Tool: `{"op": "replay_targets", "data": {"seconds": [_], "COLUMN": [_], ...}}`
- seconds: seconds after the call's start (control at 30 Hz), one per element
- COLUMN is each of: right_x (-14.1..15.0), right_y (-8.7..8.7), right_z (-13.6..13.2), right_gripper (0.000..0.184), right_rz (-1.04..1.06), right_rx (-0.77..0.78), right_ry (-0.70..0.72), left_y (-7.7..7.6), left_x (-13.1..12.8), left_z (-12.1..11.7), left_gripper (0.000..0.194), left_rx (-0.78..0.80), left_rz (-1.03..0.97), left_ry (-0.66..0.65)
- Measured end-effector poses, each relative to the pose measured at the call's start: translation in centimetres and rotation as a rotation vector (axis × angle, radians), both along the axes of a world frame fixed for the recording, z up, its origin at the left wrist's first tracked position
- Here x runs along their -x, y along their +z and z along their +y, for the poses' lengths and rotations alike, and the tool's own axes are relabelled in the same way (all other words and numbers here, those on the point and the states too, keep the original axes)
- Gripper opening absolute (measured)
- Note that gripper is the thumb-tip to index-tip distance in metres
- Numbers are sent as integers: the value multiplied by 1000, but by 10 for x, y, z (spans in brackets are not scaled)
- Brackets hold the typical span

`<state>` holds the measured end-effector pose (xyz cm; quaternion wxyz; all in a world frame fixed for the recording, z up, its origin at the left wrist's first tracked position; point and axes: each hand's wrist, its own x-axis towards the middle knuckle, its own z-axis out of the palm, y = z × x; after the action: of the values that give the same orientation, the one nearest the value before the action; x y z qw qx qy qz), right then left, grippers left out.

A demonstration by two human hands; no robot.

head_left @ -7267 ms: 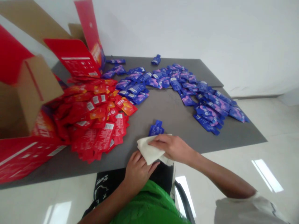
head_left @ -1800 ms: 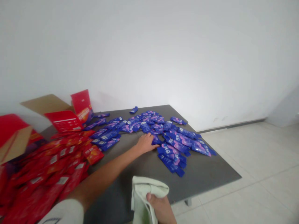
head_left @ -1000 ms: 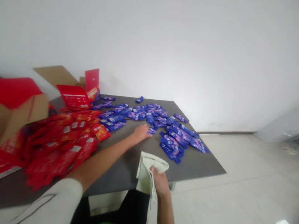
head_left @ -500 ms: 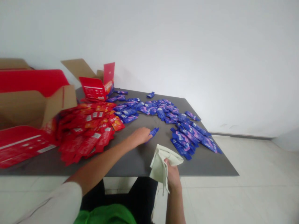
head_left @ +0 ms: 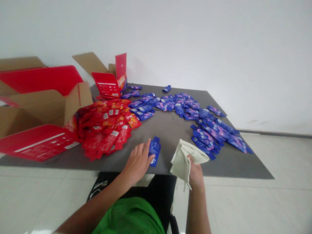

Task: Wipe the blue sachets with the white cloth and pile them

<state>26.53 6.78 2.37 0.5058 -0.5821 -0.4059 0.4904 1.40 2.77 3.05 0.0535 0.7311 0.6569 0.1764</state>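
1. The left hand [head_left: 137,164] stands open, fingers apart and slightly curled, near the front edge of the worktop [head_left: 168,123]. Its thumb tip lies against the side of a small strip of blue sachets [head_left: 154,151], with a light touch and no grip on it.
2. That strip lies flat on the bare grey surface near the front edge of the worktop, well apart from the larger blue groups.
3. The right hand [head_left: 196,172] is closed on a folded cream cloth [head_left: 184,161], whose soft, creased fabric hangs in a loose fold and a narrow tail at the front edge of the worktop.
4. Glossy blue-and-purple sachets [head_left: 209,138] with crimped edges form a long, overlapping band across the right and rear of the worktop.
5. Glossy red sachets [head_left: 104,128] with white label panels lie in a dense, slippery heap at the left of the worktop.
6. An open red-and-kraft corrugated carton [head_left: 73,100] stands beyond the left edge of the worktop, and a smaller red carton [head_left: 107,84] stands at its rear left corner, flaps raised.
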Motion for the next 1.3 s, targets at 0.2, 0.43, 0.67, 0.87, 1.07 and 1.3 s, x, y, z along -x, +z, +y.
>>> {"op": "replay_targets", "data": {"seconds": [0.2, 0.43, 0.67, 0.87, 1.07, 1.3], "right_x": [10, 27, 73, 68, 62, 74], "right_y": [-2, 30, 27, 28, 40, 28], "right_z": [7, 32, 33, 86, 45, 84], "right_gripper": [57, 27, 40, 49, 47, 47], "right_rz": [47, -420, -818, -1070, -929, -1030], "right_rx": [-62, -465, -703, -590, -703, -555], "right_ry": [131, 450, 1055, 890, 1049, 1056], "left_y": [-8, -27, -31, -27, -30, -27], "left_x": [11, 29, 23, 25, 26, 24], "left_z": [-45, -48, -48, -43, -47, -44], "left_gripper": [41, 38, 22, 29, 21, 23], "left_rx": [-157, -186, -169, -207, -191, -200], "left_rz": [57, 18, 19, -84, -26, -106], "left_ry": [-331, -463, -319, -404, -380, -389]}}
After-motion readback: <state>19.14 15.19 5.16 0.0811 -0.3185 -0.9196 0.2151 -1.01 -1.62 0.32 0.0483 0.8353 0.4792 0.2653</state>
